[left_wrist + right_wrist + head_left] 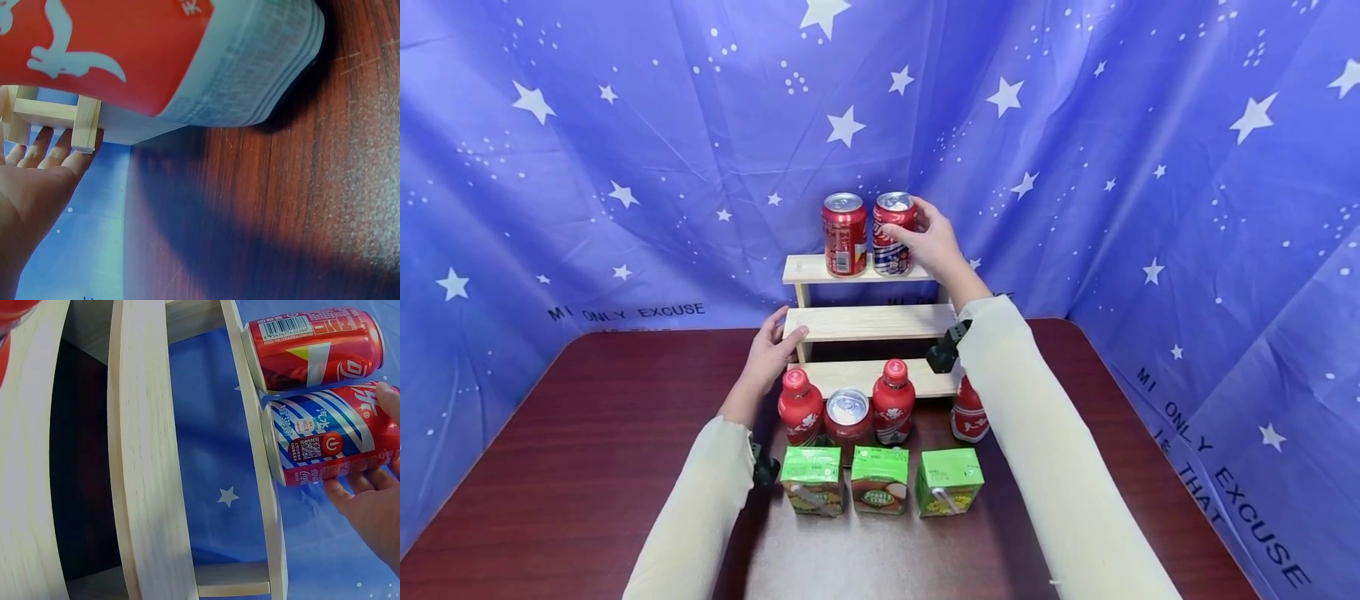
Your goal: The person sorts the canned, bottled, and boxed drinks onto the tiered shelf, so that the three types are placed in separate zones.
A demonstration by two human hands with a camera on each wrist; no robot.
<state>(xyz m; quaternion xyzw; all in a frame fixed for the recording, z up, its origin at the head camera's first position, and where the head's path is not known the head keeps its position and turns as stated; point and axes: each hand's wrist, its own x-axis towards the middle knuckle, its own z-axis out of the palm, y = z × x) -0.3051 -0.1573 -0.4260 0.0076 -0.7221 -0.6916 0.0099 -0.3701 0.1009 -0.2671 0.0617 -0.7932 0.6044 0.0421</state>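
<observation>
My right hand [931, 242] grips a red soda can [892, 258] with blue and white stripes, thumb on the near side and fingers round the right. The can stands upright on the top board of a three-step wooden rack [872, 322]. Just left of it is another red can [845, 233], a narrow gap between them. My left hand [769, 354] holds the left end of the middle board, thumb on top. In the left wrist view its fingers [59, 150] reach round the wooden frame [85, 122]. The right wrist view shows the gripped can's base [275, 447] at the top board.
Before the rack stand red bottles [892, 408] and a red can [848, 417] between two of them. Another bottle [970, 415] is partly behind my right sleeve. Three green drink boxes [880, 483] line up nearer me. A blue star-patterned curtain [737, 150] hangs behind the table [587, 417].
</observation>
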